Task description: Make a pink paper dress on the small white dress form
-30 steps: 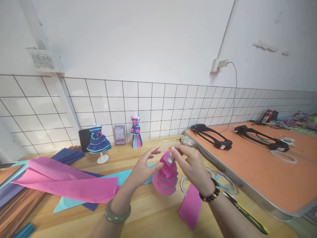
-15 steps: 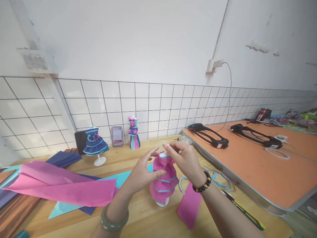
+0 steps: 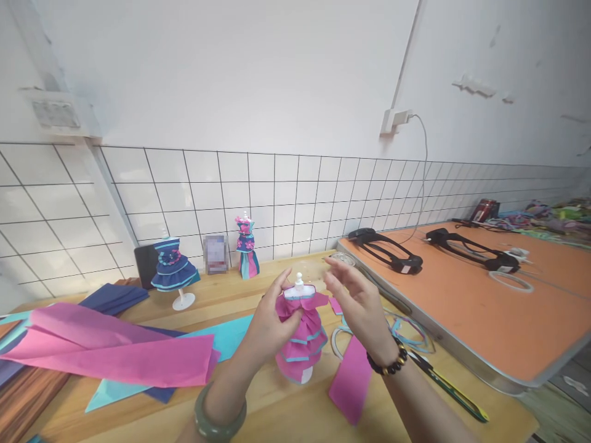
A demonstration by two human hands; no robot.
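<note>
A small white dress form [image 3: 299, 280] stands upright on the wooden table, wearing a pink ruffled paper dress [image 3: 305, 341] with light blue edging. My left hand [image 3: 272, 314] is around its left side, the thumb across the bodice and the fingers partly hidden behind. To the right of the form, my right hand [image 3: 357, 301] is raised with its fingers apart, holding nothing. A pink paper strip [image 3: 353, 381] lies below that hand, partly over a white tape ring [image 3: 339, 341].
Pink paper sheets [image 3: 120, 354] and turquoise paper [image 3: 226, 341] lie at left. Behind stand a blue-dressed form [image 3: 173, 267] and a smaller dressed form [image 3: 247, 246]. A yellow-green cutter [image 3: 455, 387] is at right, beside an orange board [image 3: 462, 307] bearing black headsets [image 3: 388, 249].
My right hand has come away from the top of the form and moved right, its fingers opening. My left hand has closed in on the bodice. The form's white neck now shows.
</note>
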